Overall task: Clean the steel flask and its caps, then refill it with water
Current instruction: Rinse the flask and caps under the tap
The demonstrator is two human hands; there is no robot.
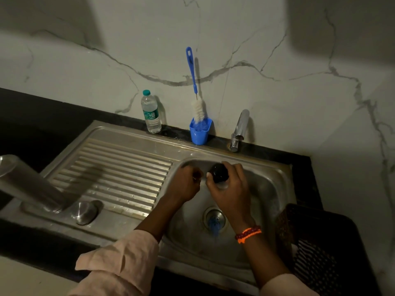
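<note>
Your right hand (229,189) is gripping one dark cap (218,173) over the sink (267,189), dome facing up toward you. Your left hand (186,184) is curling beside it; I cannot tell what it holds. The steel flask (30,182) is lying tilted on the drainboard beside one steel cap (85,212). One bottle brush (196,97) is standing in a blue cup (199,133) on the worktop (53,112).

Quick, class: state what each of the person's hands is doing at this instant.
Left hand: fingers curled over the sink basin; whether they hold anything cannot be told.
Right hand: grips a dark cap.
</note>
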